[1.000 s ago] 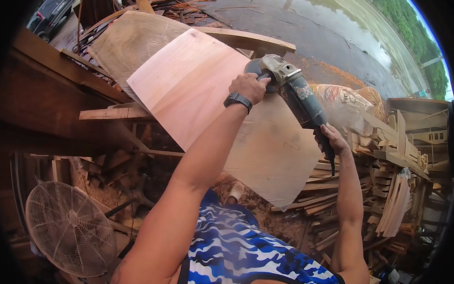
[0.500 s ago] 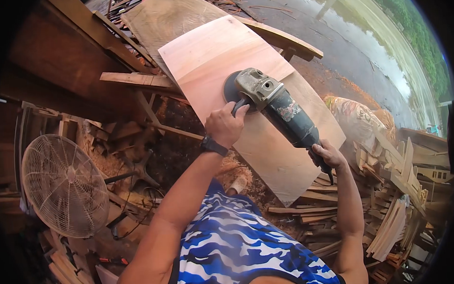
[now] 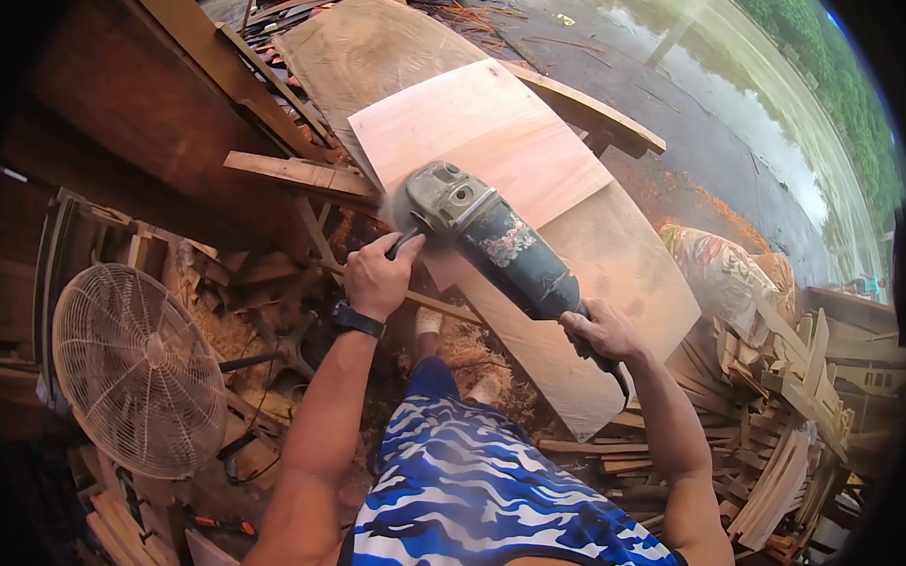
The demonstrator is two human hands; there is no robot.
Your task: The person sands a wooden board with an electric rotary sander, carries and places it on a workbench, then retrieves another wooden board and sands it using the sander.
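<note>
A large angle grinder (image 3: pixel 512 251) with a dark body and a worn metal head lies across a pale, pinkish wooden panel (image 3: pixel 497 122). Its disc, partly hidden by the head, is at the panel's left edge. My left hand (image 3: pixel 377 278), with a dark watch on the wrist, is closed around the side handle. The rear grip is wrapped by my right hand (image 3: pixel 604 330), and a cord hangs below it. Under the pinkish panel is a wider tan wooden sheet (image 3: pixel 622 262), its lower corner pointing towards me.
A round wire-caged fan (image 3: pixel 142 369) stands at left. Wood strips (image 3: pixel 768 452) are heaped at right near a patterned sack (image 3: pixel 717 274). A timber beam (image 3: pixel 295 174) juts towards the panel's left. Shavings (image 3: pixel 476 357) cover the ground by my feet; wet pavement lies beyond.
Both hands have moved the grinder left and slightly down, from the middle of the pinkish panel to its left edge. In view, the panels have shifted slightly right and down.
</note>
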